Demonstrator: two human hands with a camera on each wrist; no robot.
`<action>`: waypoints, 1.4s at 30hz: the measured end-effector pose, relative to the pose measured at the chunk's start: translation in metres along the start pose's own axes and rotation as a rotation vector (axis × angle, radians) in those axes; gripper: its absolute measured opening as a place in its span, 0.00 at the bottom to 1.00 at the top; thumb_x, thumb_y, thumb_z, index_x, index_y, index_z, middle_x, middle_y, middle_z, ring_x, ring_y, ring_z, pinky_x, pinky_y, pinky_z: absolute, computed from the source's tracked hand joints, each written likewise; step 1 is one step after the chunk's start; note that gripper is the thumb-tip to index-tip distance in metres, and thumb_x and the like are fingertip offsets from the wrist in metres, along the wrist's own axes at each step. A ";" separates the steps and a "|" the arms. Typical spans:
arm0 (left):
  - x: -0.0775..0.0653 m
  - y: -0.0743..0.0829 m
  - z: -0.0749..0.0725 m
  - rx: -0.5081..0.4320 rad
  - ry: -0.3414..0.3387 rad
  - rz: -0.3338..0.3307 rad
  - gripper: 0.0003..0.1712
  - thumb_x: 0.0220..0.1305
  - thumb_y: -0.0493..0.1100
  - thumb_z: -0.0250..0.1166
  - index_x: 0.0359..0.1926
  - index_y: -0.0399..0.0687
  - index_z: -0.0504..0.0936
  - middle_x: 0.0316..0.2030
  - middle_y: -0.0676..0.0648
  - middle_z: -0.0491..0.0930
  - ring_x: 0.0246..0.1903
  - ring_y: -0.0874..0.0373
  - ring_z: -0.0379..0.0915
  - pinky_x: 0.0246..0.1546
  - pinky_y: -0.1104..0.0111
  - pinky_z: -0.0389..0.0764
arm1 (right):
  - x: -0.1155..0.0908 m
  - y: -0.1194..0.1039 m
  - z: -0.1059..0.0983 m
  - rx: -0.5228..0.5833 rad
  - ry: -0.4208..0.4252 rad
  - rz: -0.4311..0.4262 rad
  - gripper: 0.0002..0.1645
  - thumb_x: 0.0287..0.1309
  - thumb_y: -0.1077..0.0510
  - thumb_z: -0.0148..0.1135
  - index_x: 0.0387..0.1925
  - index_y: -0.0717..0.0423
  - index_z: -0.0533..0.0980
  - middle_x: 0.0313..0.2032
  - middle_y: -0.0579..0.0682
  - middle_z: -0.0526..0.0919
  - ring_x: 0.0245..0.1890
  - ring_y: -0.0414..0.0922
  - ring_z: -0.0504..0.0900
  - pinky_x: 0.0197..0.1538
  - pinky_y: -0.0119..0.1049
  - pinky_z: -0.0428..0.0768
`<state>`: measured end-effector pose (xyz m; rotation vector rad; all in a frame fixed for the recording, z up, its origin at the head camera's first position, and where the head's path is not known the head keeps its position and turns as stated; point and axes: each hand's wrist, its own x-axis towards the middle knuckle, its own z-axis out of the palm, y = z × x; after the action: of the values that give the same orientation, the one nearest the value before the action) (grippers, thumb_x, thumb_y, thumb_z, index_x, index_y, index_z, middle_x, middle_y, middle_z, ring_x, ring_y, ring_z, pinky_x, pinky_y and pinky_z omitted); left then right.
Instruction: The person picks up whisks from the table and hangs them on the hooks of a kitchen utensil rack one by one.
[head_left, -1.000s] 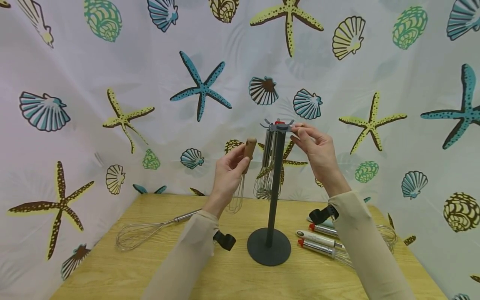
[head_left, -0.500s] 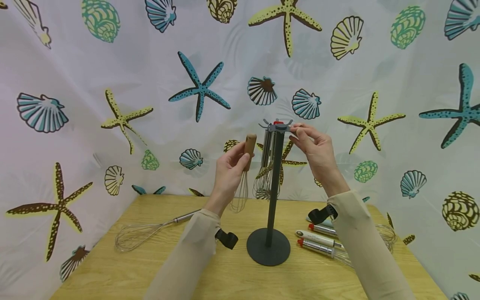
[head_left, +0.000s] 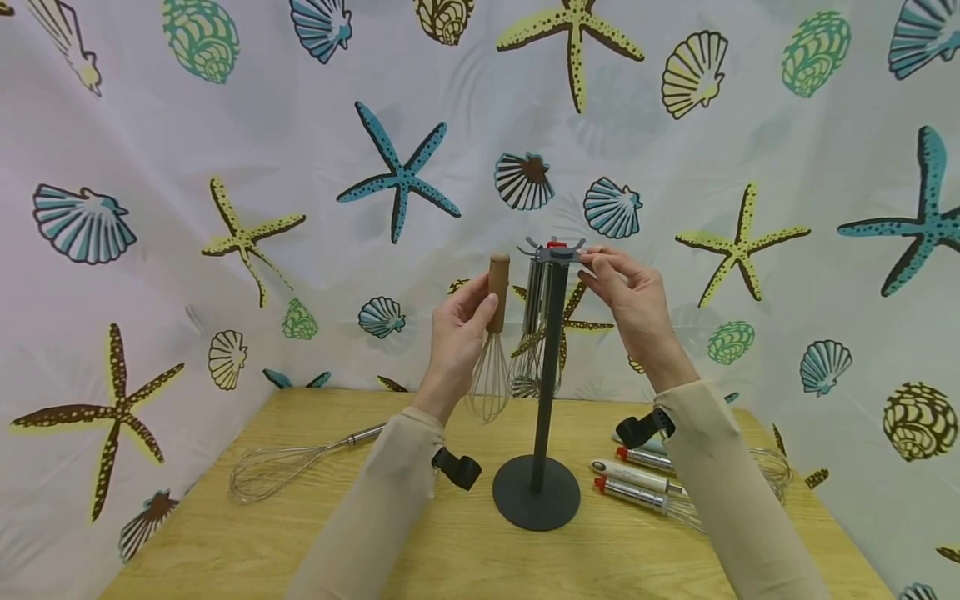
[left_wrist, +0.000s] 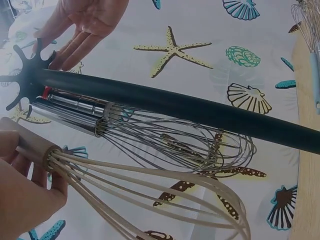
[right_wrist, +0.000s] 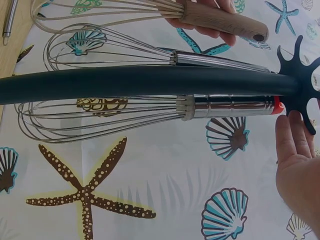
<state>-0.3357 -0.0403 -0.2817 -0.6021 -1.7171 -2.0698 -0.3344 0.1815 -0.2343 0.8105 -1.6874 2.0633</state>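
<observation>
My left hand [head_left: 459,333] grips a whisk by its wooden handle [head_left: 499,283], left of a black utensil stand [head_left: 551,358]. The whisk is nearly upright, its pale wire loops [left_wrist: 150,185] hanging down, apart from the stand. At the stand's top, my right hand [head_left: 633,304] pinches one arm of the hook ring [head_left: 558,253] between thumb and fingers. Two metal whisks hang from the ring: one with a plain steel handle [right_wrist: 215,60], the other with a red-tipped steel handle [right_wrist: 232,106]. The pole partly hides both in the head view.
A large wire whisk [head_left: 281,467] lies at the left of the wooden table [head_left: 450,550]. Several more whisks, among them a white-handled one [head_left: 630,475] and a red-tipped one [head_left: 633,493], lie at the right, partly under my right forearm. A patterned curtain hangs behind.
My left hand has raised the wooden-handled whisk slightly and turned it more upright, bringing its wires into fuller view. The right hand stays at the hook ring.
</observation>
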 end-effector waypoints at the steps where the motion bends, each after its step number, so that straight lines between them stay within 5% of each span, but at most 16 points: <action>1: 0.001 0.000 0.001 -0.001 0.000 0.003 0.22 0.73 0.39 0.56 0.66 0.47 0.74 0.59 0.44 0.77 0.58 0.53 0.74 0.60 0.55 0.74 | 0.000 0.000 0.000 0.004 -0.002 -0.001 0.10 0.67 0.55 0.59 0.42 0.51 0.85 0.55 0.52 0.73 0.59 0.45 0.75 0.61 0.35 0.76; 27: 0.011 0.017 0.011 -0.030 0.010 0.046 0.21 0.70 0.38 0.59 0.63 0.48 0.77 0.56 0.42 0.80 0.52 0.54 0.78 0.50 0.63 0.79 | -0.001 0.000 0.001 0.011 0.000 -0.008 0.10 0.67 0.56 0.59 0.41 0.50 0.85 0.55 0.52 0.74 0.61 0.46 0.74 0.60 0.35 0.76; 42: -0.006 0.025 -0.001 -0.051 -0.092 0.059 0.20 0.69 0.37 0.61 0.61 0.46 0.79 0.54 0.40 0.81 0.50 0.55 0.79 0.47 0.67 0.80 | -0.025 -0.010 0.024 -0.020 0.034 -0.038 0.10 0.68 0.58 0.58 0.38 0.46 0.85 0.56 0.54 0.72 0.67 0.50 0.68 0.62 0.39 0.75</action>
<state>-0.3174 -0.0458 -0.2646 -0.7657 -1.6795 -2.0803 -0.3044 0.1621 -0.2394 0.7905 -1.6589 2.0207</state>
